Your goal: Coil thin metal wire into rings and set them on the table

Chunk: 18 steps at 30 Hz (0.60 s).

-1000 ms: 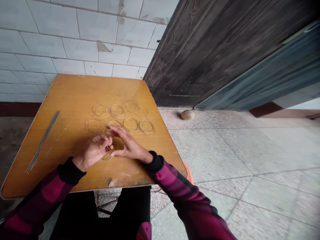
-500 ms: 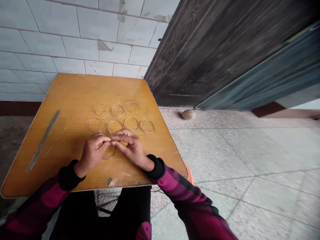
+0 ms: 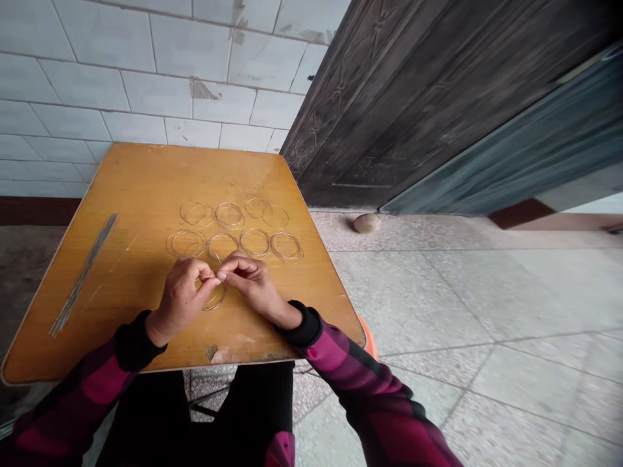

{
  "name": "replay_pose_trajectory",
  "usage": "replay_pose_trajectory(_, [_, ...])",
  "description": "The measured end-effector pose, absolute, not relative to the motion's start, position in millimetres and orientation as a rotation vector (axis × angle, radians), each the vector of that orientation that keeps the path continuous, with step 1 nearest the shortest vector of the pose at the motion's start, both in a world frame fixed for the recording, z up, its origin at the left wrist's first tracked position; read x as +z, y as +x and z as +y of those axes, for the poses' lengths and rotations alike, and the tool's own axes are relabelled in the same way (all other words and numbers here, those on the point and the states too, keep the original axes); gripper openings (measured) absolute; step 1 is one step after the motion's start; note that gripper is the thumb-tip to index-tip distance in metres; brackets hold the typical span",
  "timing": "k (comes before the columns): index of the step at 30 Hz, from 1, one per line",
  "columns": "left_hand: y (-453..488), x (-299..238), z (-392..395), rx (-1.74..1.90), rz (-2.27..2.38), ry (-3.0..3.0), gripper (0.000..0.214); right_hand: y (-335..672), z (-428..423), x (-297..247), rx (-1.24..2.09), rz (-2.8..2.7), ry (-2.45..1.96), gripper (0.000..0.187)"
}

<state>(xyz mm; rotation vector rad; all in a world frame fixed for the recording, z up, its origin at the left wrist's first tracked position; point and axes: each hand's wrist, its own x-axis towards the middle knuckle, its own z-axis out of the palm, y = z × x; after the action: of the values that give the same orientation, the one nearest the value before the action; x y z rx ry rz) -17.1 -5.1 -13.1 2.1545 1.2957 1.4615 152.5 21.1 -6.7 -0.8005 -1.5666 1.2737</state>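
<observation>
My left hand (image 3: pixel 187 290) and my right hand (image 3: pixel 252 283) meet fingertip to fingertip above the near middle of the table. Both are closed in a pinch on a thin wire ring (image 3: pixel 222 299), whose lower curve shows below the fingers. The spot where the fingertips press on the wire is too small to make out. Just beyond my hands lie silvery wire rings in two rows, among them a ring (image 3: pixel 254 242) near my right fingers and a ring (image 3: pixel 187 243) beyond my left.
A bundle of straight thin wires (image 3: pixel 85 272) lies along the table's left side, with a few loose wires beside it. The wooden table (image 3: pixel 160 175) stands against a tiled wall (image 3: pixel 189 58). A dark wooden door (image 3: pixel 389 97) is at the right, with a roundish object (image 3: pixel 366 224) on the floor before it.
My fingers have shifted slightly at the wire; the right fingers are curled in more and the left hand is turned a little. The rings and wires on the table have stayed put.
</observation>
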Motion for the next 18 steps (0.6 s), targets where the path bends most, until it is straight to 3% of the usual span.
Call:
replay_pose_trajectory(3, [-19.1, -11.8, -3.8, 1.434, 1.217, 2.209, 0.012, 154.4, 24.7, -7.4, 1.450, -1.434, -0.790, 0.029])
replay_pose_trajectory(7, [-26.7, -5.4, 3.8, 1.541, 1.169, 2.384, 0.060, 157.3, 30.8, -11.3, 1.641, -1.281, -0.708, 0.031])
replay_pose_trajectory(11, [-34.3, -4.5, 12.5, 1.350, 1.004, 2.522, 0.099, 159.1, 34.3, -13.6, 1.852, -1.221, -0.588, 0.032])
replay_pose_trajectory(18, [-36.0, -9.1, 12.8, 1.247, 0.931, 2.475, 0.095, 159.8, 36.5, -19.6, 2.019, -1.155, -0.563, 0.031])
